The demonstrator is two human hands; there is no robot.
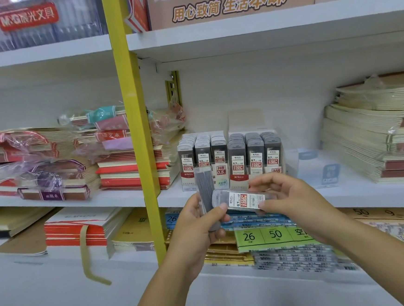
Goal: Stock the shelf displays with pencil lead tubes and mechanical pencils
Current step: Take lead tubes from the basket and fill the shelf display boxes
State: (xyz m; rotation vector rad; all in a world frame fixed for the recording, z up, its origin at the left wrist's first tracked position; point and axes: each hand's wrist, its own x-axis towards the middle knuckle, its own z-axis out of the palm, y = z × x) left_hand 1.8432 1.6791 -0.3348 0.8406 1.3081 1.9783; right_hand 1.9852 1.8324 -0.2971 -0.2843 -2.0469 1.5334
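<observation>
Head view: the left hand [197, 225] grips a clear, flat-sided plastic tube of thin grey leads [205, 191]. The tube stands nearly upright with its rounded cap at the top. The fingers wrap behind its lower half and the thumb lies across the front.

The right hand [289, 199] pinches a second clear plastic tube with a white-and-red label [244, 199], which lies crosswise. The thumb is under its right end and the fingers are curled above it. The labelled tube's left end crosses in front of the upright one. Both tubes are held just near of the shelf edge.

Beyond the hands, two printed cardboard display trays stand side by side on the smooth white middle shelf [368, 194]. The left display tray [202, 160] holds three rows of upright, grey-capped glossy tubes marked 0.5. The right display tray [255, 157] holds three rows marked 0.7.

Right of the trays sits a pale white-and-blue carton [318, 165]. Farther right are slanting stacks of cream paper notebooks [368, 135].

A glossy yellow metal post [136, 133] rises to the left of the trays. Left of it lie red- and purple-banded notebooks in crinkled clear film [40, 165].

On the shelf below, near the hands, is a green paper label printed 26 and 50 [270, 235].
</observation>
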